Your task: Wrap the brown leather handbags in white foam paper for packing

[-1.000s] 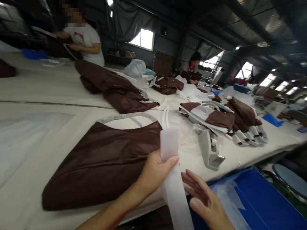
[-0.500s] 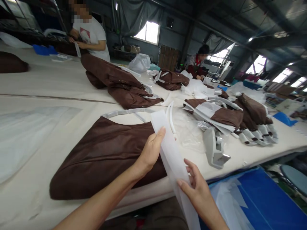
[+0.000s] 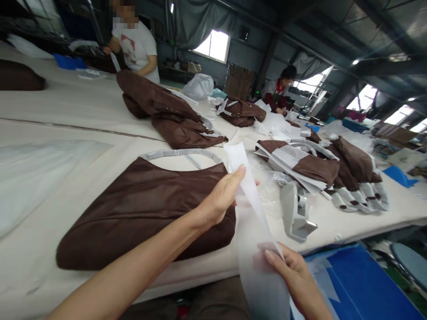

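The left hand point(image 3: 224, 192) and right hand point(image 3: 292, 269) both pinch the white sheet point(image 3: 251, 222), which looks light, floppy and easily creased, so its edges seem best to hold.

Left of the near brown bag point(image 3: 143, 209), a bare band of surface point(image 3: 76, 195) gives the left hand point(image 3: 222, 195) room to pass. Heaped bags point(image 3: 173, 115) bar the far side; rightward, the tape dispenser point(image 3: 290, 213) and layered bags point(image 3: 313, 169) stand in the way.

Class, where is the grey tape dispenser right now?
In the head view, the grey tape dispenser is right of centre on the table, near its edge, beyond the right hand.
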Demonstrator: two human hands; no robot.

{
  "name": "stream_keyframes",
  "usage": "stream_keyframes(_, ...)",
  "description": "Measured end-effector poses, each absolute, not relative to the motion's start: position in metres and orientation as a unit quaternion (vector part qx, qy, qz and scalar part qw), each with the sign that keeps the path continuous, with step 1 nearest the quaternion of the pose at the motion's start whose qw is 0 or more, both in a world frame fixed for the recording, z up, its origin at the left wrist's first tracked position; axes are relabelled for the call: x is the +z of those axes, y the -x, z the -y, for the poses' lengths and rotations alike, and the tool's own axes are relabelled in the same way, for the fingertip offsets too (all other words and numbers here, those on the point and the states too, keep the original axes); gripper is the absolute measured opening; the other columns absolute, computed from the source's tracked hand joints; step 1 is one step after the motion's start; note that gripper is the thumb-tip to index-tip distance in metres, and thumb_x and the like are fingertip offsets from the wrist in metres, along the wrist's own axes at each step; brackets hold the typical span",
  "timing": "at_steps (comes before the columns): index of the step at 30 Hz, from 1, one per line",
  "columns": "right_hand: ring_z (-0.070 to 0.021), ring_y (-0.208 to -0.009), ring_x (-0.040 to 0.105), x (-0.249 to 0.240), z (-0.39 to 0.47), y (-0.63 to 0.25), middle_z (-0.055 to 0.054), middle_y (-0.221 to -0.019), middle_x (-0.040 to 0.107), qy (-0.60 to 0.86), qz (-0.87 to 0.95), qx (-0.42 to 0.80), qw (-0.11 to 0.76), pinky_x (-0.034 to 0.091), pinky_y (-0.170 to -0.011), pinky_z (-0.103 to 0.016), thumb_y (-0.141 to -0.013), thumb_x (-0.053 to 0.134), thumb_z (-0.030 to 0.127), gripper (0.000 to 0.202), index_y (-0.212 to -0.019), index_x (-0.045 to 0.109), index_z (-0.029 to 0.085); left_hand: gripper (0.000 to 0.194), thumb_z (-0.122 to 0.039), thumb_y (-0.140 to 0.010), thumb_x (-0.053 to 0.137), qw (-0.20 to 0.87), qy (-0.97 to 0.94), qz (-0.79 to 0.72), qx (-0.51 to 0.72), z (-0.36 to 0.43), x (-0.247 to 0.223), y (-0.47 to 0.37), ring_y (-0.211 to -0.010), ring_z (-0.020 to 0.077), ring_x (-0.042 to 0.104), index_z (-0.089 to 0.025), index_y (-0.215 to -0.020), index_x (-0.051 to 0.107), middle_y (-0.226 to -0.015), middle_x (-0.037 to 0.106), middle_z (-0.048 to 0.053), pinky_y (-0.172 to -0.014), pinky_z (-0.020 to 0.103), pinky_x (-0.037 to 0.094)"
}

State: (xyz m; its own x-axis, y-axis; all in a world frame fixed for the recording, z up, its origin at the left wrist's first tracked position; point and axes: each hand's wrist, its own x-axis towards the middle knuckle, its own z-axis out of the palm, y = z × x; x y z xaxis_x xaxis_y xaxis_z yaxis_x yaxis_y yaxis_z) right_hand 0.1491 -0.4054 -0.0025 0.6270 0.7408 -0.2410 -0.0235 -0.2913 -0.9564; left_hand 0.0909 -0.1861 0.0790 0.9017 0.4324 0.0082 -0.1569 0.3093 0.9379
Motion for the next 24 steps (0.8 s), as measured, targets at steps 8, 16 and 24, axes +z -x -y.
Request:
stream_keyframes(8,-0.0287,-0.1,0.067,0.033,0.358,-0.172,-0.009,-0.105,0.074,0.793,0.277,0.164,0.517,0.054,-0.09,-0.038,-0.075,0.071,0.059,0.06,-0.118,0.065,0.018,0.072,-0.077,-0.085,0.045,0.825,-0.542,-0.097,0.128,0.2,0.072,-0.091,-0.083,0.0221,0.068,-0.01,-0.101,0.068,-0.094,0.07,0.014,-0.066,0.03,0.056)
stream_keyframes(16,-0.0322,-0.087,0.071,0.002,0.409,-0.195,-0.008,-0.087,0.077,0.863,0.162,0.171,0.447,0.058,-0.068,-0.032,-0.066,0.07,0.067,0.054,-0.089,0.075,0.019,0.059,-0.056,-0.088,0.06,0.444,-0.872,-0.166,0.123,0.147,0.06,0.02,-0.128,0.0302,0.054,-0.022,-0.136,0.056,-0.138,0.059,0.011,-0.108,0.043,0.042)
stream_keyframes(24,-0.0245,-0.065,0.064,0.012,0.408,-0.175,-0.004,-0.065,0.069,0.896,0.161,0.132,0.391,0.05,-0.057,-0.03,-0.058,0.069,0.066,0.046,-0.07,0.065,0.021,0.037,-0.04,-0.092,0.062,0.129,-0.974,-0.101,0.154,0.125,0.01,0.032,-0.105,0.0269,0.057,-0.02,-0.122,0.062,-0.113,0.066,0.009,-0.095,0.041,0.042)
